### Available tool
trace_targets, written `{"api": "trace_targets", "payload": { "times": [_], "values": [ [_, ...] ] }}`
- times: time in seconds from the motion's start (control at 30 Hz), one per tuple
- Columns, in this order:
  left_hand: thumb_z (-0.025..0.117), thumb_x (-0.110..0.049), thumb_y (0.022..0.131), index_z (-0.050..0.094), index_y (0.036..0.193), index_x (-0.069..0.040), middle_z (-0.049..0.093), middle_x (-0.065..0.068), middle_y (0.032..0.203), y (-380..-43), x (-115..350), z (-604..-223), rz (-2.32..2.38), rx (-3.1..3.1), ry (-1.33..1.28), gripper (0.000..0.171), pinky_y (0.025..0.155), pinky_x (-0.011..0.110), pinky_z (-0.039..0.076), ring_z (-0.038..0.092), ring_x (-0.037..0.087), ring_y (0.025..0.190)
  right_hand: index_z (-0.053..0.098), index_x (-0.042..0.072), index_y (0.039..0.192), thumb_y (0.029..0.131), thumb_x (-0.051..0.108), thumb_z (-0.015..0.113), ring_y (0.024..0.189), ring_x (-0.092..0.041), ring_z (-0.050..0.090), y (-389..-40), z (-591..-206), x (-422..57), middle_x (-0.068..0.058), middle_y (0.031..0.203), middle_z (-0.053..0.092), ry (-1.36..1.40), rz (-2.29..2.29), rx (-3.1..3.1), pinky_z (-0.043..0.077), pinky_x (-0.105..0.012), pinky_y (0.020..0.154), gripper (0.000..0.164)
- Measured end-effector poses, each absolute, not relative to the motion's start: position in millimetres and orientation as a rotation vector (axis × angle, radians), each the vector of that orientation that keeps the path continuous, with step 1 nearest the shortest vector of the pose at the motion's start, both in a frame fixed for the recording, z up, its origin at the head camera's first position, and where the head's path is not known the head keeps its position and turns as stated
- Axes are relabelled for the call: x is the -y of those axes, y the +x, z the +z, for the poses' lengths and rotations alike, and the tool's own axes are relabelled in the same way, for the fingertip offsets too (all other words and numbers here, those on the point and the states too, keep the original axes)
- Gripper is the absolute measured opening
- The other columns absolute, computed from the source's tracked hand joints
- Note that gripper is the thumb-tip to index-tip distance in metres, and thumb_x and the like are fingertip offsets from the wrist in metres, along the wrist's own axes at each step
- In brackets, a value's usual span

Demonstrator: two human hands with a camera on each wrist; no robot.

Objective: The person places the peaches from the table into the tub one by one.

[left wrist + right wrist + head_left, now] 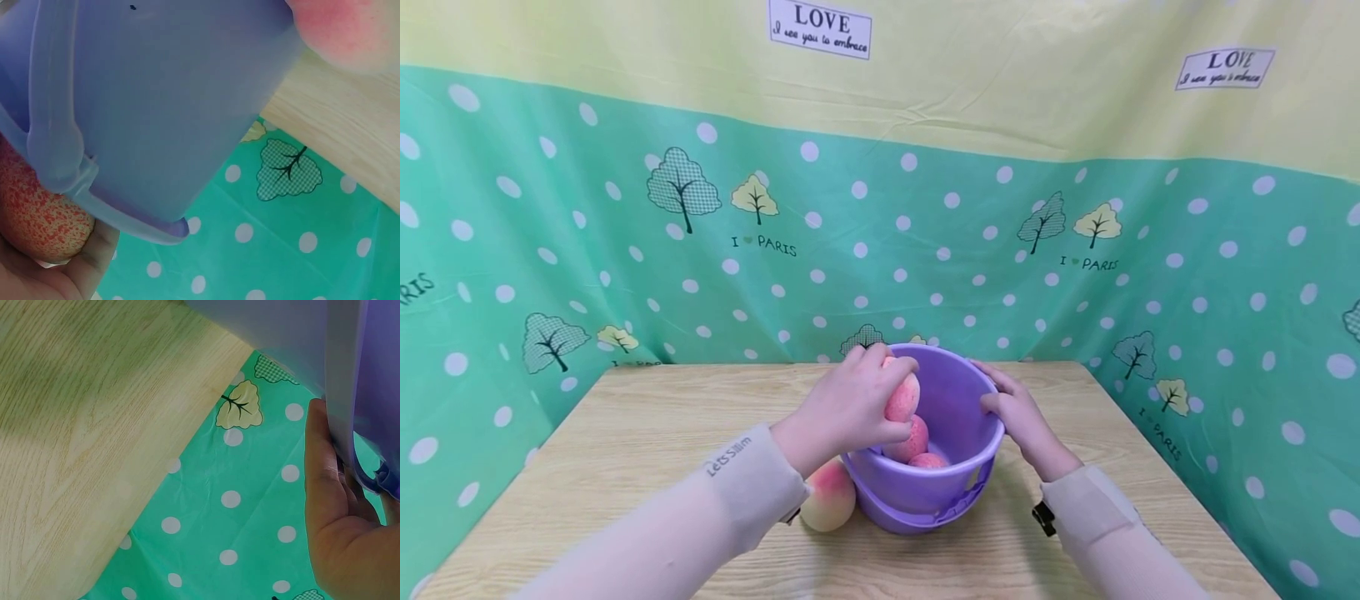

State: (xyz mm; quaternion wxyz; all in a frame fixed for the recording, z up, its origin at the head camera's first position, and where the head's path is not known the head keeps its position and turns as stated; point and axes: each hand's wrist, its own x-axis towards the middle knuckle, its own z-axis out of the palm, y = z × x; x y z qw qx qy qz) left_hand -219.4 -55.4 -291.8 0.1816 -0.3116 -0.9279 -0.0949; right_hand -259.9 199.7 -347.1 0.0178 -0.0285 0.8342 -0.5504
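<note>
A purple bucket (921, 492) stands on the table, its mouth leaning toward me. My left hand (857, 400) holds a round, red-speckled fruit (902, 398) over the bucket's left rim; the left wrist view shows that fruit (40, 209) in the fingers beside the rim. Inside the bucket lie more red fruits (910, 442), partly hidden by the left hand and the rim. On the right, my right hand (1018, 415) grips the bucket's rim, thumb on the inner side and fingers outside. A cream-and-pink peach (829, 497) sits against the bucket's left side, below my left wrist.
The light wooden table (685, 425) ends at a green dotted curtain (820, 250) at the back and both sides. The bucket's handle (966, 496) hangs down on its near side.
</note>
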Motion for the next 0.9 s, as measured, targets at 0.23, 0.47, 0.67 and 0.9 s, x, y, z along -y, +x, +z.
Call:
{"api": "trace_targets", "payload": {
  "times": [0.23, 0.47, 0.67, 0.9],
  "values": [
    [0.075, -0.039, 0.075, 0.058, 0.129, -0.019, 0.057, 0.008, 0.114, -223.1, 52.5, -294.6, -0.276, 2.660, -0.843, 0.061, 0.074, 0.034, 0.049, 0.050, 0.023, 0.094, 0.040, 0.016, 0.152, 0.074, 0.000, 0.049, 0.109, -0.033, 0.064, -259.8, -346.9, -200.1, -0.027, 0.148, 0.044, -0.091, -1.704, -2.595, 0.056, -0.031, 0.076, 0.080],
    [0.075, -0.043, 0.076, 0.057, 0.132, -0.019, 0.057, 0.009, 0.118, -226.5, 48.6, -295.7, -0.313, 2.698, -0.829, 0.064, 0.078, 0.036, 0.049, 0.051, 0.025, 0.097, 0.041, 0.016, 0.151, 0.074, 0.000, 0.049, 0.109, -0.031, 0.063, -259.8, -347.2, -200.3, -0.025, 0.148, 0.046, -0.084, -1.704, -2.598, 0.055, -0.030, 0.076, 0.080],
    [0.075, -0.045, 0.076, 0.055, 0.134, -0.018, 0.056, 0.010, 0.122, -229.4, 45.2, -296.2, -0.310, 2.730, -0.830, 0.068, 0.084, 0.038, 0.050, 0.052, 0.027, 0.102, 0.041, 0.016, 0.152, 0.073, 0.000, 0.049, 0.119, -0.037, 0.059, -259.3, -347.1, -200.0, -0.025, 0.150, 0.044, -0.082, -1.702, -2.599, 0.054, -0.032, 0.082, 0.080],
    [0.076, -0.046, 0.075, 0.054, 0.134, -0.019, 0.056, 0.010, 0.122, -232.4, 42.5, -294.8, -0.297, 2.776, -0.819, 0.069, 0.086, 0.041, 0.051, 0.053, 0.028, 0.105, 0.040, 0.016, 0.152, 0.074, 0.000, 0.049, 0.121, -0.038, 0.058, -258.9, -346.4, -199.5, -0.025, 0.150, 0.043, -0.088, -1.702, -2.595, 0.054, -0.033, 0.084, 0.080]
  ]
}}
